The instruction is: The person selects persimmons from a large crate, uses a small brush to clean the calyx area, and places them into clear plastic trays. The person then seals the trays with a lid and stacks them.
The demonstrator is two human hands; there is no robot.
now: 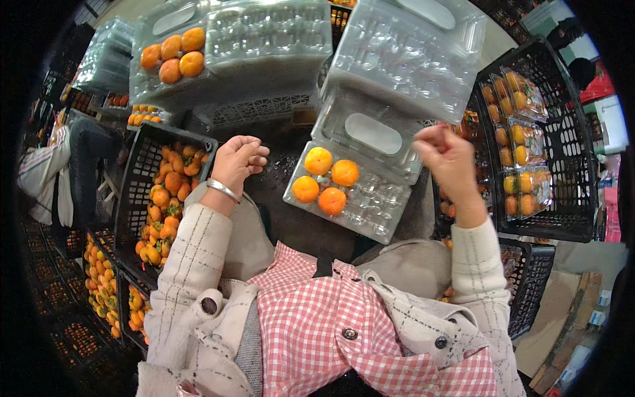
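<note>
A clear plastic clamshell tray [347, 193] lies opened in front of my knees, with several orange persimmons [331, 201] in its left cups. Its other cups hold no fruit, and its raised lid has an oval label area [373, 134]. My right hand [445, 151] is at the lid's right edge, blurred, and whether it touches or grips the plastic is unclear. Left of the tray, my left hand [240, 160] hovers with curled fingers and nothing visible in them. Beside it stands a black plastic crate [166, 130] of loose persimmons [173, 183].
Stacks of clear clamshells [268, 34] rise at the back, one topped with persimmons [171, 47]. Another stack [402, 54] stands behind the lid. On the right, a black crate [570, 144] holds packed clamshells [523, 141]. A person's leg [92, 159] shows at far left.
</note>
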